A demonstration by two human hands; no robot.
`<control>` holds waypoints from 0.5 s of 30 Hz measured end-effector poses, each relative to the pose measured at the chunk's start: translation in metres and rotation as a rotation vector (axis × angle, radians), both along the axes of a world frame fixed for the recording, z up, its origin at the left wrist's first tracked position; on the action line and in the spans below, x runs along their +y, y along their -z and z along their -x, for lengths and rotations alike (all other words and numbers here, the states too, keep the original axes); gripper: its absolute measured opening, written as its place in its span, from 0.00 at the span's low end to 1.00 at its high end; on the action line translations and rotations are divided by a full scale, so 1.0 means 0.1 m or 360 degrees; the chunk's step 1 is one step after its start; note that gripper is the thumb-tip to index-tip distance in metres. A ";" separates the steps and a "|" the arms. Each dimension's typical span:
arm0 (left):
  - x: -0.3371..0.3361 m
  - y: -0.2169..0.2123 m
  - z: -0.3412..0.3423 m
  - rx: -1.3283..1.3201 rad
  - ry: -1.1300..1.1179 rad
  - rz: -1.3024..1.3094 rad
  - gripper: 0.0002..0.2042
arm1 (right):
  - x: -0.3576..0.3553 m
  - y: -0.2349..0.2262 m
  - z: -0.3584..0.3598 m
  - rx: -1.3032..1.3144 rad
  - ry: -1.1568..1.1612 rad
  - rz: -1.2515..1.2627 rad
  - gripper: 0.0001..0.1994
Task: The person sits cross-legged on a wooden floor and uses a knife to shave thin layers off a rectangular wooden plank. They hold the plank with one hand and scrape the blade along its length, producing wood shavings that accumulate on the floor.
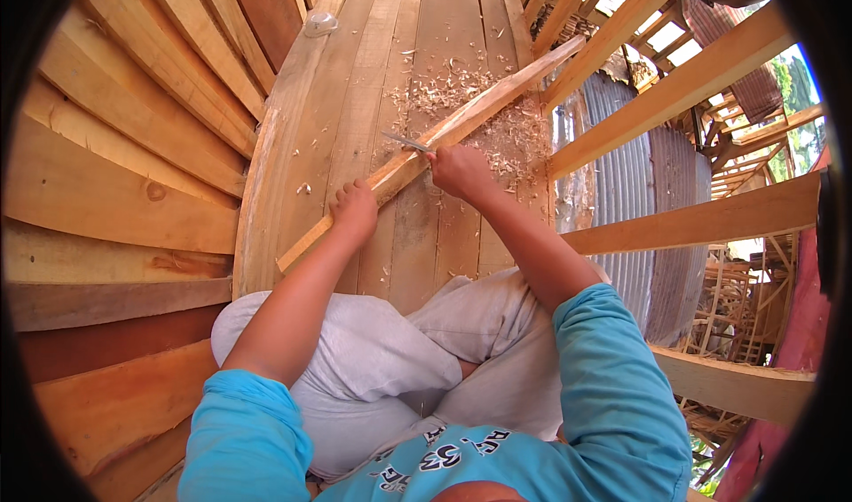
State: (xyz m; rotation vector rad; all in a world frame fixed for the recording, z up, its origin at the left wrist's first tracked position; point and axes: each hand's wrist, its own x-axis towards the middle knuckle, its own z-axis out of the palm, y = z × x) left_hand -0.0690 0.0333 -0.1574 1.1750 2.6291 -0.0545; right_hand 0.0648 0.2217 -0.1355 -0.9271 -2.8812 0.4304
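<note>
A long squared wooden bar [493, 102] slants across the plank floor from near left to far right. My left hand [354, 211] is closed around its nearer part. Just beyond it, my right hand [461, 172] grips a knife [406, 140], whose narrow blade points left and lies across the top of the bar. The knife's handle is hidden in my fist. Pale wood shavings [453, 89] lie scattered around the bar's far half.
Upright wooden slats [133, 182] wall the left side. Spaced wooden slats [692, 216] line the right, with corrugated metal sheets [630, 200] beyond. A small clear plastic object [320, 24] lies at the far left of the plank floor [355, 85]. My crossed legs [382, 351] are close in front.
</note>
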 end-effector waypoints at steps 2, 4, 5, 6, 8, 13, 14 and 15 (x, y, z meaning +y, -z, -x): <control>-0.03 0.05 0.00 0.0048 -0.0010 -0.0052 0.15 | 0.07 -0.03 -0.05 0.0017 -0.0028 -0.0006 0.21; -0.01 0.02 0.01 0.0034 0.0060 -0.0043 0.14 | 0.02 -0.02 -0.02 0.0017 0.0065 0.0028 0.21; -0.01 0.01 0.01 0.0026 0.0096 -0.0038 0.14 | 0.00 -0.02 -0.02 0.0016 0.0111 0.0045 0.21; -0.01 0.03 0.00 0.0060 0.0080 -0.0032 0.14 | 0.01 -0.02 -0.03 0.0040 0.0089 0.0038 0.21; -0.02 0.06 -0.05 0.0126 0.0049 -0.0023 0.13 | 0.05 -0.01 -0.07 0.0087 0.0045 0.0021 0.21; 0.00 0.10 -0.07 0.0124 0.0086 -0.0130 0.13 | -0.06 -0.04 -0.03 0.0145 0.0081 0.0087 0.20; 0.00 0.12 -0.07 0.0147 0.0081 -0.0169 0.12 | -0.06 -0.04 -0.03 0.0161 0.0030 0.0103 0.21; 0.02 0.12 -0.08 0.0146 0.0086 -0.0174 0.12 | -0.06 -0.01 -0.03 0.0171 0.0072 0.0087 0.21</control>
